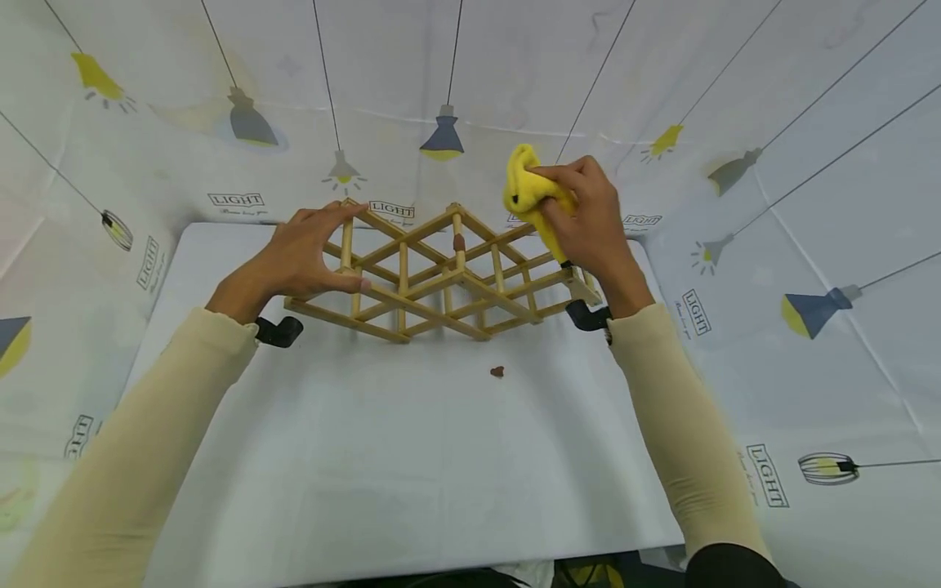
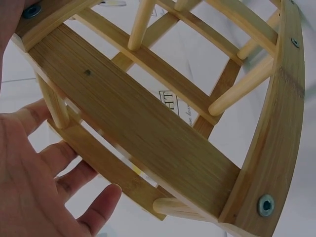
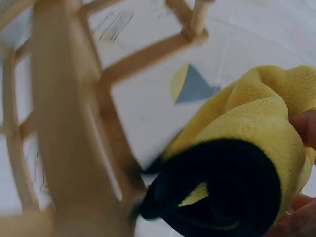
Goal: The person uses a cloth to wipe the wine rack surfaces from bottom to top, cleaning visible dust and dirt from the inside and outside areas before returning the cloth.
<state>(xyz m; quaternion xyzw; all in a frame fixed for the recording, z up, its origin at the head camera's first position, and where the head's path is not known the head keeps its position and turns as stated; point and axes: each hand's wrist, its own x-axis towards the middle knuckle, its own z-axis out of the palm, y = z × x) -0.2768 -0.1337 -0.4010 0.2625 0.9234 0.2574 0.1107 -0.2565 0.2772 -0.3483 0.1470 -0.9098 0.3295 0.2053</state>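
Note:
A folding wooden lattice rack (image 1: 434, 286) of crossed slats, round dowels and bolts stands at the table's back. My left hand (image 1: 305, 249) holds its left end, thumb on the near side. In the left wrist view, the fingers (image 2: 64, 153) spread along a lower slat beside a wide slat (image 2: 138, 113). My right hand (image 1: 588, 212) grips a bunched yellow cloth (image 1: 531, 192) over the rack's right end. The right wrist view shows the cloth's dark edging (image 3: 227, 153) close beside the wooden slats (image 3: 64, 118). A brown patch (image 1: 459, 242) marks a middle dowel.
A small brown scrap (image 1: 497, 371) lies on the white table (image 1: 412, 457) in front of the rack. Pale sheeting (image 1: 529, 73) printed with lamps surrounds the back and sides. Black wrist devices (image 1: 279, 332) sit at both cuffs.

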